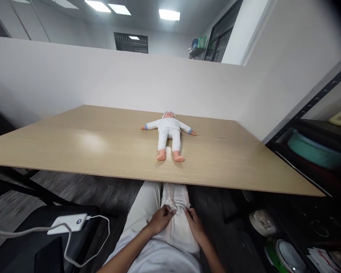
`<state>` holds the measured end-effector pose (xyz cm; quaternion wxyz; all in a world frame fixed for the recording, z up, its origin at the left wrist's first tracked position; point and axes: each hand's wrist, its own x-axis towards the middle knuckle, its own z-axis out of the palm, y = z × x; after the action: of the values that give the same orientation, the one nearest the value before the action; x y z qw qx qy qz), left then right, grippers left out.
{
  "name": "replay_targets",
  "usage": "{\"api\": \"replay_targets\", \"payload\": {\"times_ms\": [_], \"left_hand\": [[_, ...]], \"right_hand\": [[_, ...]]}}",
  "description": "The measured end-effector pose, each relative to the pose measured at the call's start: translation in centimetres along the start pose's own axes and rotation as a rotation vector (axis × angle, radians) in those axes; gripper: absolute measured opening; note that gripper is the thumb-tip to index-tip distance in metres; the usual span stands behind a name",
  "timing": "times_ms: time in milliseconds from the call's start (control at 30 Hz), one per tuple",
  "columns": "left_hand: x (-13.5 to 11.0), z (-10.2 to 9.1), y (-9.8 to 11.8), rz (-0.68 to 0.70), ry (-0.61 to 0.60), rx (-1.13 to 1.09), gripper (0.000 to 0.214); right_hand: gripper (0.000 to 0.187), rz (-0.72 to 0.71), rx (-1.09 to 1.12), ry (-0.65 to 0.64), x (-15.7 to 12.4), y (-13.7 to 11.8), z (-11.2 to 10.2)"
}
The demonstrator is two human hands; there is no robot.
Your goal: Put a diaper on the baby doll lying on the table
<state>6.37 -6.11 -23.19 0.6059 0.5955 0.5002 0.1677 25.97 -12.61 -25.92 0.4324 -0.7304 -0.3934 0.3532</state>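
A baby doll (168, 133) in white clothes and a cap lies on its back on the wooden table (102, 144), arms spread, feet toward me. Below the table's front edge, on my lap, lies a white diaper (177, 216). My left hand (161, 220) pinches its left side with curled fingers. My right hand (195, 224) grips its right side. Both hands are well short of the doll.
A white partition wall stands behind the table. At the right is a dark metal shelf (315, 102) with a teal basin (312, 149) and other items. A white power bank (69, 222) with a cable rests on a black seat at my left.
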Motion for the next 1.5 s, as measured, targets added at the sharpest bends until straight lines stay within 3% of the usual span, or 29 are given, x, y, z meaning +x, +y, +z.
{"api": "replay_targets", "payload": {"times_ms": [100, 167, 267, 400, 467, 533, 700, 933, 1167, 1267, 1367, 1433, 1500], "left_hand": [[0.5, 0.5, 1.0, -0.036, -0.068, -0.138, 0.07], [-0.6, 0.6, 2.1, -0.051, -0.105, -0.221, 0.072], [-5.1, 0.3, 4.6, -0.001, -0.123, -0.352, 0.072], [-14.0, -0.9, 9.2, 0.196, -0.159, -0.455, 0.061], [-16.9, -1.4, 11.4, 0.201, -0.078, -0.46, 0.068], [-18.0, -1.7, 13.0, 0.191, 0.018, -0.482, 0.075], [-15.1, -2.2, 13.7, 0.255, 0.155, -0.62, 0.066], [-10.2, -3.5, 12.3, 0.218, 0.172, -0.715, 0.057], [-8.2, -3.5, 10.9, 0.101, 0.148, -0.753, 0.063], [-8.1, -3.5, 10.6, 0.088, 0.136, -0.743, 0.063], [-8.1, -3.3, 10.3, 0.087, 0.143, -0.749, 0.064], [-8.2, -3.1, 10.2, 0.094, 0.152, -0.756, 0.065], [-8.3, -2.8, 10.0, 0.103, 0.162, -0.746, 0.065]], "right_hand": [[0.076, 0.014, 0.058, -0.039, -0.1, -1.2, 0.7], [0.076, 0.015, 0.115, -0.07, -1.3, -2.9, 0.0], [0.067, 0.003, 0.265, -0.133, -5.2, -7.1, -2.7], [0.062, -0.11, 0.32, -0.158, -11.5, -14.2, -6.5], [0.062, -0.145, 0.352, -0.17, -13.1, -17.2, -7.1], [0.065, -0.159, 0.375, -0.171, -13.3, -19.1, -6.8], [0.069, -0.185, 0.376, -0.146, -10.0, -20.3, -4.2], [0.06, -0.167, 0.393, -0.162, -5.4, -18.5, -0.8], [0.057, -0.109, 0.268, -0.078, -3.9, -15.9, 0.5], [0.053, -0.249, 0.102, 0.157, -3.4, -14.8, 0.2], [0.047, -0.51, -0.107, 0.406, -2.6, -14.8, -0.6], [0.043, -0.665, -0.235, 0.429, -2.0, -16.1, -1.0], [0.04, -0.779, -0.361, 0.327, -1.2, -18.0, -1.1]]}}
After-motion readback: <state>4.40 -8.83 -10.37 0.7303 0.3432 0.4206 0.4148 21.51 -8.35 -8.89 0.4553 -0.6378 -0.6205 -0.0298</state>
